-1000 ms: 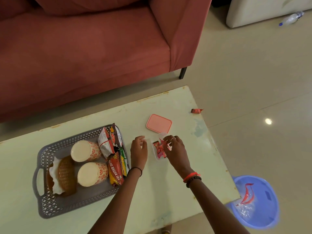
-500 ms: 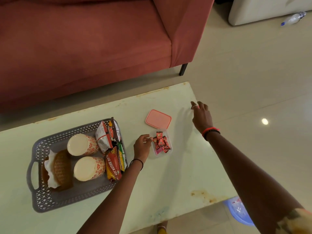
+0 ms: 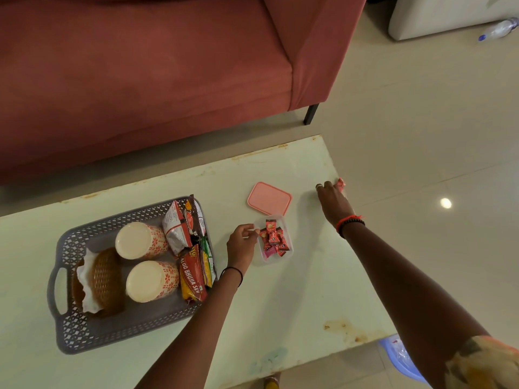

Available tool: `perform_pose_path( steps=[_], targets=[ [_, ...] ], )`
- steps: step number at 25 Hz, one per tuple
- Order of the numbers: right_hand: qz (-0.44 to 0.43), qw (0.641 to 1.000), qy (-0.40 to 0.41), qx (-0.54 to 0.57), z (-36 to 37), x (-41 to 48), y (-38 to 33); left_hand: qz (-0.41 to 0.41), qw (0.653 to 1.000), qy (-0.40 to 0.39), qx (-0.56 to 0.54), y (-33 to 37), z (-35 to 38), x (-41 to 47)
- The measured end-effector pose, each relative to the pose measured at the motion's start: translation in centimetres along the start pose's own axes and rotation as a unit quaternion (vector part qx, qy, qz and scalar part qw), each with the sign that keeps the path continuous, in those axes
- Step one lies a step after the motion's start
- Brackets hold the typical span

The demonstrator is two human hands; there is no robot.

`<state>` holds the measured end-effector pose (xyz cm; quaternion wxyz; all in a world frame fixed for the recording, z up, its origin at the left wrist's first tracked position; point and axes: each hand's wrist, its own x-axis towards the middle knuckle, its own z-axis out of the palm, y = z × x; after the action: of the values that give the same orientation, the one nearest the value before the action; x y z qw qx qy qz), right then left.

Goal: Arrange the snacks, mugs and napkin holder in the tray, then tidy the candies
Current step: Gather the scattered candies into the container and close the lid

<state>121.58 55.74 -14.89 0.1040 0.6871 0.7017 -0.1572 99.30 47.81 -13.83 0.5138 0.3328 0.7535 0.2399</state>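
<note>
Right hand point(image 3: 332, 197) touches the stray candy point(image 3: 341, 184) at the table point(image 3: 280, 304) edge, grip unclear; a nudge could drop it. Left hand point(image 3: 242, 242) pinches the candy box point(image 3: 283, 220).

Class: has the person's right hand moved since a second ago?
Yes. The right hand left the candy box and went right, past the pink lid, to the stray candy at the table's right edge.

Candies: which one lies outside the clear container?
The lone red candy at the far right edge of the table, just beyond the right hand. All the other candies lie inside the clear container near the pink lid.
</note>
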Motion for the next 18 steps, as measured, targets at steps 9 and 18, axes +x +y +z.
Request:
perform_pose_path(
  steps=[9,18],
  targets=[
    [0.12,0.991,0.057,0.014,1.3,-0.1,0.3,0.01,1.0,-0.001,0.003,0.1,0.0,0.4],
    [0.094,0.959,0.133,0.231,-1.2,-1.5,-2.3,0.005,1.0,-0.012,-0.006,0.2,-0.2,0.2]
  ],
)
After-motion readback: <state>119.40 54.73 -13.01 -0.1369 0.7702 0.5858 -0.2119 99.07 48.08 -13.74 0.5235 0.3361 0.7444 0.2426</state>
